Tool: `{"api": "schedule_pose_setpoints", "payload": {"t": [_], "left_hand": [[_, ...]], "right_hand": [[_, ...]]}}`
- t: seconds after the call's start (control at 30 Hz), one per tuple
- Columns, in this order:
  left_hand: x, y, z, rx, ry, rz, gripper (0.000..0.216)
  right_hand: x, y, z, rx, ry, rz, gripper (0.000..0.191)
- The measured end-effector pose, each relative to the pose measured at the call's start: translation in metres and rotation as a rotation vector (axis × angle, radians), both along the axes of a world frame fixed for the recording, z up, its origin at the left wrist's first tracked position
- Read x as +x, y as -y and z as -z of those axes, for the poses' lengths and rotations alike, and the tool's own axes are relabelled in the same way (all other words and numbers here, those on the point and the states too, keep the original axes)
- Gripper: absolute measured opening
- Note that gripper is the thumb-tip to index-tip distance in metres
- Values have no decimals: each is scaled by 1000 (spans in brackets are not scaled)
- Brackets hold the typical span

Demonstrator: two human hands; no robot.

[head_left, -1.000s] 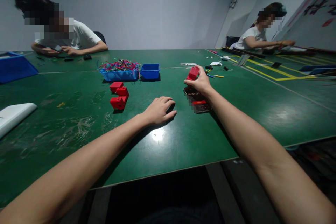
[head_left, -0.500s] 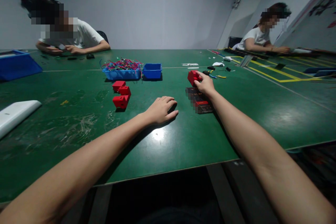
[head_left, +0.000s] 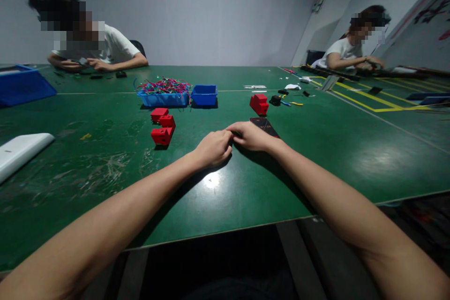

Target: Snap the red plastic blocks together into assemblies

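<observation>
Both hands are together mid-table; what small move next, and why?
Perhaps ease the left hand toward the red pieces on the left: no hand is on them and it is nearer. It meets the right hand with nothing visibly held, and the lone red block beyond the phone stands untouched.

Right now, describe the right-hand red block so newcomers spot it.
On the green table, find the black phone, partly hidden by the right hand. The red block stands just beyond the phone. Unlike the red pieces clustered at left, it has a black object to its right.
</observation>
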State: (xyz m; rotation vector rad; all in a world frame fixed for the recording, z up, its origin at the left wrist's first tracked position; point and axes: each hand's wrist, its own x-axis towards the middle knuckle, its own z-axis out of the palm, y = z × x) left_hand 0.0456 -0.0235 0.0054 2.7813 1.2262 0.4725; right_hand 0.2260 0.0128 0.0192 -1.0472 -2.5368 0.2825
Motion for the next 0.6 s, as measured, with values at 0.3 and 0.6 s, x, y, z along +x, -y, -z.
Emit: {"api": "schedule_pose_setpoints", "payload": {"t": [0.3,0.6], "left_hand": [[-33,3,-27,220,-162,-457,33],[-95,-29,-46,116,84,-818,50]], "right_hand": [[-19,14,6,36,106,-55,35],[-19,13,6,7,57,-80,35]]}}
